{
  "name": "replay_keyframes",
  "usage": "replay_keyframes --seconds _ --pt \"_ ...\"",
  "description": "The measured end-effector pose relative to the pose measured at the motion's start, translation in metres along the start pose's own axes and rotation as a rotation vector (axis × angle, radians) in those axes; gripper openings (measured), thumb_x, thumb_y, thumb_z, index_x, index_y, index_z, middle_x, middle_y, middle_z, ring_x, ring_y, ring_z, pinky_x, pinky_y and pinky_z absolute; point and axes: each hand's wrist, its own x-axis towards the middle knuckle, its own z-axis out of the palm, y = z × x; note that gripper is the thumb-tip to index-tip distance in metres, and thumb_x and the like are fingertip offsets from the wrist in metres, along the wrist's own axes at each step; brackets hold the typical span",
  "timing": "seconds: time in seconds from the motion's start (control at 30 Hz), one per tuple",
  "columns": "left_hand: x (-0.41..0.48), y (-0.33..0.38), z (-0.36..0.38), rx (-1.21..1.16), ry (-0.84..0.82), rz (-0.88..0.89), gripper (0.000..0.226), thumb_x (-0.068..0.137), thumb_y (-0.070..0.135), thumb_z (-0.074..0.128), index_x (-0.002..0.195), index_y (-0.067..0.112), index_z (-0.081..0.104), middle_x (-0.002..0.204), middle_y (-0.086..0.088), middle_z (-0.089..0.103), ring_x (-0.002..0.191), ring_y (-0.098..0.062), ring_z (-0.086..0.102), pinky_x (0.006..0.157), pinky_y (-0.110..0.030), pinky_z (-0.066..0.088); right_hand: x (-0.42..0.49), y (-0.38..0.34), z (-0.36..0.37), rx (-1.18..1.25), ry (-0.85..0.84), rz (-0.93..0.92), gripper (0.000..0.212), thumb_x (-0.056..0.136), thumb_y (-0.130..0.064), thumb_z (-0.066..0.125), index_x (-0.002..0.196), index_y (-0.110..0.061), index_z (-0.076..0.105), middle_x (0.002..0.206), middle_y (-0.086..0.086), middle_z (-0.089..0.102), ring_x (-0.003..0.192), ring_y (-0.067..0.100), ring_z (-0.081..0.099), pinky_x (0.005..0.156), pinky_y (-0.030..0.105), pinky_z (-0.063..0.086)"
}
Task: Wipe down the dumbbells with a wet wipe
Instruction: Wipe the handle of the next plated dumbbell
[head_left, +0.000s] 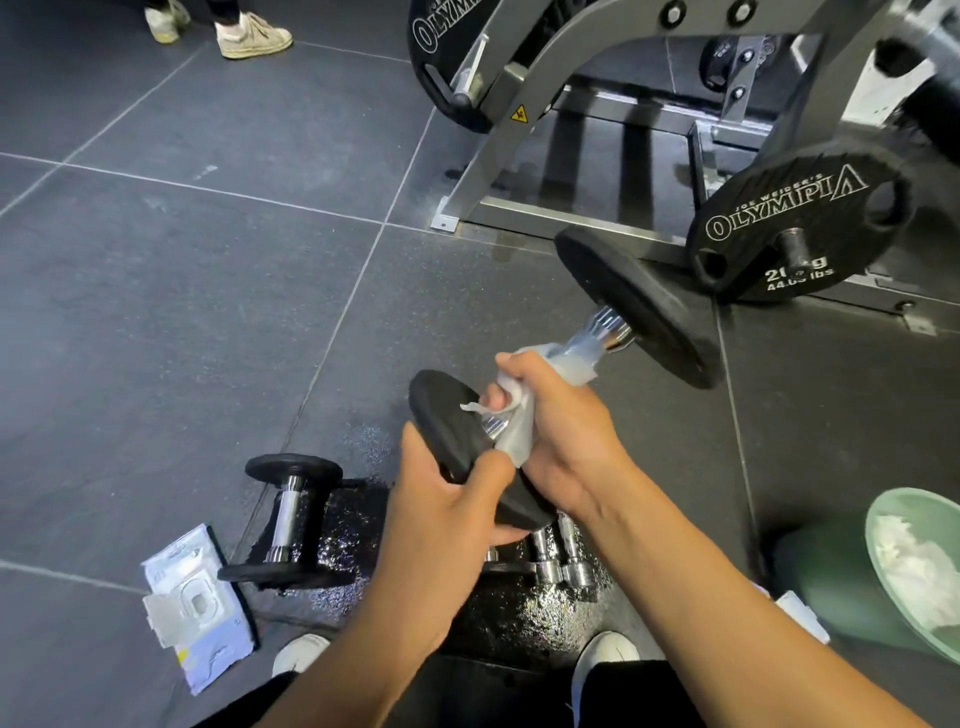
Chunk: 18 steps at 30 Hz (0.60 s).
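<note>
- Dumbbell (639, 306) was up off the floor in front of you, tilted so its far plate pointed away to the right and its near plate sat low toward your body.
- Your left hand (447, 514) was cupped under and around the rim of the near plate, fingers and thumb closed on it, taking the load.
- Your right hand (550, 421) was wrapped around the chrome handle with the wet wipe (519, 436) bunched between palm and bar; a loose end of the wipe trailed up the handle toward the far plate.
- I'd judge the dumbbell rigid and heavy, with most of its weight out at the two plates, so it would want to tip if you held only one end. Supporting a plate from below, as you did, looked sound.
- The chrome bar was smooth and probably slick once wet, so a full wrap-around hold suited it better than a pinch. The wipe itself was thin, limp and easily torn on any knurling.
- A second dumbbell (288, 519) lay on the black mat (358, 525) to the near left, and more chrome handles (563, 556) showed just beneath your hands.
- The wipe packet (197, 603) lay on the floor at the near left, its flap open; a green bin (904, 566) holding crumpled white wipes stood at the near right.
</note>
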Motion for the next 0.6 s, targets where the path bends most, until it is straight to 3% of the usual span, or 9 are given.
replay_keyframes --seconds 0.03,0.1,0.2,0.27,0.37,0.43,0.53,0.57,0.6 --pt "0.001 0.001 -0.001 -0.016 -0.003 -0.003 0.026 0.096 0.017 0.065 0.121 0.011 0.057 0.11 -0.017 0.076 0.091 -0.034 0.08 0.071 -0.052 0.067 0.002 -0.002 -0.001 0.07 0.005 0.026 0.028 0.095 -0.007 0.061 0.074 -0.017 0.044 0.056 0.006 0.046 0.053 0.017 0.047 0.062 0.033 0.045" --pt "0.01 0.004 -0.011 -0.099 0.016 -0.098 0.048 0.099 0.051 0.058 0.124 0.01 0.061 0.11 -0.019 0.078 0.092 -0.04 0.079 0.076 -0.061 0.065 0.004 -0.007 -0.003 0.179 0.013 0.086 0.03 0.093 -0.009 0.058 0.074 -0.019 0.039 0.056 0.003 0.038 0.055 0.017 0.041 0.061 0.034 0.042" --pt "0.031 0.006 -0.029 -0.306 -0.144 -0.489 0.088 0.082 0.089 0.049 0.137 0.02 0.062 0.123 -0.027 0.074 0.108 -0.053 0.072 0.087 -0.082 0.051 -0.001 -0.011 -0.005 0.268 -0.023 0.159 0.034 0.09 -0.014 0.06 0.069 -0.021 0.035 0.062 -0.001 0.028 0.057 0.016 0.041 0.06 0.031 0.046" --pt "0.04 0.005 -0.031 -0.447 -0.351 -0.641 0.109 0.066 0.098 0.057 0.145 0.022 0.059 0.14 -0.034 0.062 0.122 -0.062 0.061 0.095 -0.088 0.039 -0.005 -0.011 -0.003 0.293 -0.052 0.205 0.038 0.09 -0.017 0.06 0.062 -0.021 0.034 0.062 -0.002 0.026 0.055 0.015 0.044 0.058 0.029 0.049" --pt "0.043 0.007 -0.027 -0.549 -0.438 -0.657 0.111 0.068 0.091 0.066 0.147 0.014 0.057 0.146 -0.033 0.058 0.127 -0.064 0.056 0.099 -0.091 0.033 -0.006 -0.007 0.0 0.292 -0.08 0.223 0.038 0.091 -0.014 0.061 0.063 -0.02 0.036 0.062 -0.002 0.027 0.061 0.017 0.045 0.064 0.031 0.053" --pt "0.038 0.011 -0.023 -0.606 -0.421 -0.573 0.092 0.077 0.082 0.066 0.138 0.013 0.065 0.141 -0.03 0.063 0.124 -0.06 0.061 0.098 -0.091 0.033 -0.007 -0.006 0.001 0.292 -0.085 0.228 0.036 0.091 -0.013 0.061 0.065 -0.02 0.037 0.061 0.0 0.03 0.063 0.02 0.045 0.067 0.032 0.053" --pt "0.027 0.002 -0.016 -0.46 -0.292 -0.185 0.048 0.076 0.061 0.076 0.109 0.026 0.073 0.117 -0.011 0.075 0.113 -0.036 0.074 0.09 -0.078 0.052 -0.007 -0.013 0.004 0.282 -0.091 0.234 0.033 0.092 -0.013 0.061 0.071 -0.02 0.037 0.059 0.001 0.033 0.06 0.02 0.045 0.063 0.031 0.051" --pt "0.02 0.001 -0.013 -0.355 -0.24 -0.033 0.054 0.067 0.051 0.083 0.115 0.032 0.064 0.113 -0.005 0.074 0.108 -0.023 0.075 0.087 -0.064 0.061 -0.007 -0.015 0.005 0.269 -0.078 0.208 0.032 0.093 -0.012 0.061 0.075 -0.02 0.036 0.058 0.001 0.033 0.058 0.019 0.043 0.062 0.031 0.049" --pt "0.015 -0.001 -0.01 -0.198 -0.207 0.147 0.075 0.057 0.042 0.087 0.123 0.036 0.051 0.117 0.001 0.07 0.106 -0.01 0.074 0.087 -0.044 0.064 -0.005 -0.016 0.005 0.263 -0.05 0.167 0.031 0.094 -0.009 0.061 0.077 -0.019 0.036 0.058 0.001 0.032 0.056 0.017 0.038 0.06 0.03 0.046"
